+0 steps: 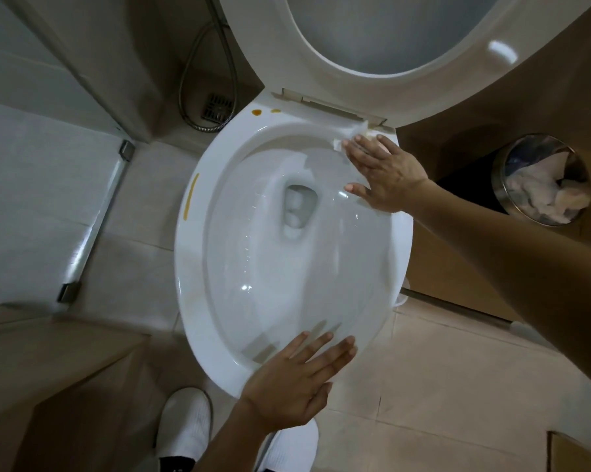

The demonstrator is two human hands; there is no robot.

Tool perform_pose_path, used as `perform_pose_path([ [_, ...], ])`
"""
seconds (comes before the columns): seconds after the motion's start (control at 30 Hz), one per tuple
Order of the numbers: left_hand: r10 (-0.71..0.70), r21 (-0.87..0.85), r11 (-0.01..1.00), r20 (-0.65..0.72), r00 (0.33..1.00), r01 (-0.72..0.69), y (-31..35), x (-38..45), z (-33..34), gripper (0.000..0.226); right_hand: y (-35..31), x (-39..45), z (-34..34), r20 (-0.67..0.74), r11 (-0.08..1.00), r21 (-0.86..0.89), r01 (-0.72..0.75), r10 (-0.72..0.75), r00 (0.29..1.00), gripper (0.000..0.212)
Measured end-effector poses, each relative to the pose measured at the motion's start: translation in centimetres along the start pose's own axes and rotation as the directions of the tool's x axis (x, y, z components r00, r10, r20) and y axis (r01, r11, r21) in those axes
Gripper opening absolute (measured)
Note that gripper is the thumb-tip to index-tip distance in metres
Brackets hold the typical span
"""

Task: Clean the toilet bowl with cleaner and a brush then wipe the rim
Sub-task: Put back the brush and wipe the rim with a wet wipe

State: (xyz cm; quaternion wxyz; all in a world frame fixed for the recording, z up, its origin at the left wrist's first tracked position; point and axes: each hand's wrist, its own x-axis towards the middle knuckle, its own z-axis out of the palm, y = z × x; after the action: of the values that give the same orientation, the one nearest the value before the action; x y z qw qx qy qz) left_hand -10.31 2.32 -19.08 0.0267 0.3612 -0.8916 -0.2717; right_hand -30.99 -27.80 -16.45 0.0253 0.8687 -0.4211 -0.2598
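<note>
Right hand (386, 175) flat, fingers spread, pressing tissue (350, 134) onto toilet rim (198, 253) at upper right. Left hand (297, 383) spread above lower rim, holding nothing.

Both hands are spread flat with straight fingers: the right hand (386, 175) reaches far forward on an outstretched arm, the left hand (297, 383) hovers nearer.
</note>
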Motion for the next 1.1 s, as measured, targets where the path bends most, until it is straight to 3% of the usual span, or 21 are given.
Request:
perform_pose_path([
  [0.17,0.003,-0.008,1.0,-0.005,1.0,-0.003,0.0,0.0,0.0,0.064,-0.1,-1.3,0.2,0.032,1.0,0.003,0.004,-0.005,0.999,0.092],
  [0.5,-0.007,0.0,1.0,-0.009,1.0,0.007,0.0,-0.1,0.2,0.064,0.2,0.7,-0.4,0.021,0.999,-0.008,0.04,-0.04,0.999,0.084],
  [0.63,0.002,0.018,1.0,-0.019,1.0,-0.002,0.0,0.0,0.3,0.065,0.3,-1.7,0.2,0.039,0.999,0.016,0.04,-0.041,0.998,0.092],
  [1.1,-0.002,-0.012,1.0,-0.027,1.0,0.002,-0.1,-0.1,0.6,0.064,1.0,1.0,-0.8,0.045,0.988,-0.105,0.112,-0.108,0.993,0.09],
])
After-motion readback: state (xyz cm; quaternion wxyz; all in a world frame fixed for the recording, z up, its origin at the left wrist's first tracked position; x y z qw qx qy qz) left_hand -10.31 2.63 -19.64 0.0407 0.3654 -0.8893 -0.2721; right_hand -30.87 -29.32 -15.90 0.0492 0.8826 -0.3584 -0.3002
